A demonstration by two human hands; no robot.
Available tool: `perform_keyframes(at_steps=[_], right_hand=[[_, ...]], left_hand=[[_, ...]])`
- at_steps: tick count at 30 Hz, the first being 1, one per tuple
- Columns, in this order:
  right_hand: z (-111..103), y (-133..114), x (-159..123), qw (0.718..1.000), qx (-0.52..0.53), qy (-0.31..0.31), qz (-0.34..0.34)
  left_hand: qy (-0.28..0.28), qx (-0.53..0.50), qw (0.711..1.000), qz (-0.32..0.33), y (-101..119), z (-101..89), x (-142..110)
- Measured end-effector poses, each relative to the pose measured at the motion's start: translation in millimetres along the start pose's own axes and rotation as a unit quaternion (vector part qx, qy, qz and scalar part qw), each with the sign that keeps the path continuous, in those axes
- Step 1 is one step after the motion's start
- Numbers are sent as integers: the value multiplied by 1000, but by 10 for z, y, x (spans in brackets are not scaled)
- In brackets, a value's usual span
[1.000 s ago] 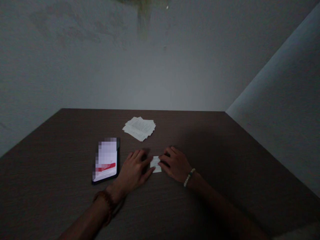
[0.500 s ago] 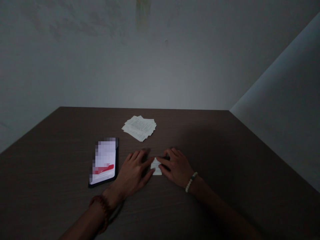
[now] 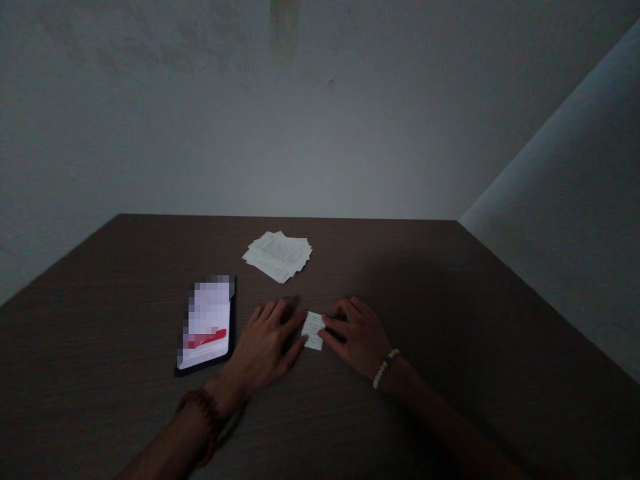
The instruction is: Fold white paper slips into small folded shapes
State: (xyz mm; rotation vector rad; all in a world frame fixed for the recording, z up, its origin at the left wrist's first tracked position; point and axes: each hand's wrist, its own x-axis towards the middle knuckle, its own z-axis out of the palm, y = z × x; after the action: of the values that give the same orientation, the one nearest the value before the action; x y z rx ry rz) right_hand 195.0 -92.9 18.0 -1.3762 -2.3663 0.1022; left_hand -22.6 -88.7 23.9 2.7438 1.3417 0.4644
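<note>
A small white slip of paper [image 3: 313, 331] with rows of print rests on the dark tabletop between my hands. It is slightly tilted, and I cannot tell whether it is folded. At its left edge, my left hand [image 3: 265, 341] has the thumb and index fingertip on the paper, the other fingers curved on the table. My right hand [image 3: 359, 335] takes the right edge the same way, its thumb and index fingertip covering a little of the slip. Farther back lies a loose pile of printed papers [image 3: 278, 256], beyond the reach of either hand's fingers.
A phone [image 3: 207, 323] with a lit, partly pixelated screen lies left of my left hand. The brown wooden table [image 3: 400, 413] ends at a grey wall [image 3: 350, 147] behind. Another wall surface [image 3: 575, 200] slopes down along the right edge.
My right index finger has slid from the slip's top toward its right edge, and the right hand moved slightly right. The slip now lies a little rotated, with more of its face showing.
</note>
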Motion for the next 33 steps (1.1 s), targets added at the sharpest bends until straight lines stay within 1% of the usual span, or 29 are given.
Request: perform_keyframes(at_steps=[4, 6, 13, 15, 18, 20, 22, 30, 33], right_hand=[[-39, -20, -8, 1000, -13, -10, 0], [-49, -26, -9, 1000, -18, -13, -1], [-55, -17, -16, 1000, -23, -9, 1], [-47, 3, -13, 1000, -19, -6, -20], [-18, 35, -8, 996, 0, -8, -88], [4, 47, -4, 991, 14, -19, -128], [21, 45, 1, 988, 23, -33, -147], [-15, -13, 37, 988, 38, -73, -127], [-18, -22, 36, 989, 37, -73, -122]], left_hand=[[-22, -1, 999, 31, 7, -2, 23], [-27, 0, 999, 36, 7, -3, 32], [-1, -12, 999, 34, 22, -21, 19], [5, -9, 999, 33, 29, -18, 9], [14, -1, 999, 29, 33, 4, -1], [22, 0, 999, 23, 32, 20, -3], [29, 0, 999, 17, 30, 28, -2], [47, -9, 999, -2, -3, 49, -18], [48, -5, 999, -7, -17, 68, -30]])
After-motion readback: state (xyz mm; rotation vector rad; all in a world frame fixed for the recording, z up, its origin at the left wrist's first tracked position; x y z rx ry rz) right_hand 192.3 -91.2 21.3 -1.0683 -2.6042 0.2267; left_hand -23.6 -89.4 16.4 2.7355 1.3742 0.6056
